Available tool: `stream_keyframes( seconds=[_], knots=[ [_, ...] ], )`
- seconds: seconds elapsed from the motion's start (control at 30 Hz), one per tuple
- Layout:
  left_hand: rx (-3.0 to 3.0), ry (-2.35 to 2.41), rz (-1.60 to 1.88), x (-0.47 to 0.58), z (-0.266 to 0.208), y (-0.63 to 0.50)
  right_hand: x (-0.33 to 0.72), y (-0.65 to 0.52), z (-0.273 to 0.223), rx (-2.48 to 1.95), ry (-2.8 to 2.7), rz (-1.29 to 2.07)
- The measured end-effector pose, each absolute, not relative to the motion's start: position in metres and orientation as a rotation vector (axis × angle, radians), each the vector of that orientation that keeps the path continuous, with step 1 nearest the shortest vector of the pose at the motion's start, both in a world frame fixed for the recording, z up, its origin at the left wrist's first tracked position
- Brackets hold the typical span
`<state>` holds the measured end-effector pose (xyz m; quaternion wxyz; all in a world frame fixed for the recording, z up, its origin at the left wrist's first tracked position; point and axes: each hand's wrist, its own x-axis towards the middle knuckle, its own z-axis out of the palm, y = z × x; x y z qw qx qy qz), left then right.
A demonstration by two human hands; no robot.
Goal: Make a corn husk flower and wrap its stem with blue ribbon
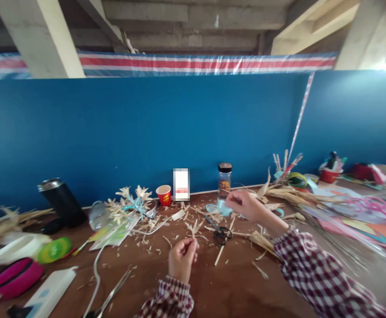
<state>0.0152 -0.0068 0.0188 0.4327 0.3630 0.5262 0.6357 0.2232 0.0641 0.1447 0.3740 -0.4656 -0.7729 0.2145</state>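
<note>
The person's left hand [182,259] is near the front of the desk [232,291], its fingers pinching the base of a pale husk flower [194,228], whose petals spread upward above the fingertips. The right hand [244,205] is farther forward and to the right, above the desk, in front of the jar [225,180] with a black lid. Its fingers are drawn together and bent downward; whether they grip anything, one cannot tell. Light blue paper [224,208] shows just beside those fingers.

Between the two hands, scissors [223,235] with black handles lie on the desk, with a thin stick [219,255] close to the handles. Husk scraps are scattered around them. Beyond the left hand stands a red paper cup [164,196], and left of it lies a cluster of husk flowers [121,212] with blue ribbon among them. A dark flask [62,203] leans farther left.
</note>
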Motion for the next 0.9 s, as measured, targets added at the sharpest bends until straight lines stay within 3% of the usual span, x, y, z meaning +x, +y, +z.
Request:
stream_keyframes(
  seconds=[0.07,0.2,0.37,0.57,0.9],
  knots=[
    [0.893,1.305,1.591,0.015,0.019,-0.006,0.224,0.062,0.145,-1.199,-2.030,0.504],
    [0.892,1.287,1.568,0.013,0.019,-0.007,0.222,0.055,0.148,-1.038,-1.872,0.769],
    [0.915,1.288,1.545,0.012,0.019,-0.007,0.217,0.051,0.161,-1.110,-1.859,0.696],
    [0.921,1.296,1.575,0.014,0.019,-0.007,0.211,0.049,0.177,-0.918,-1.701,0.950],
    [0.898,1.296,1.581,0.015,0.017,-0.007,0.203,0.045,0.165,-0.858,-1.681,1.107]
  ],
)
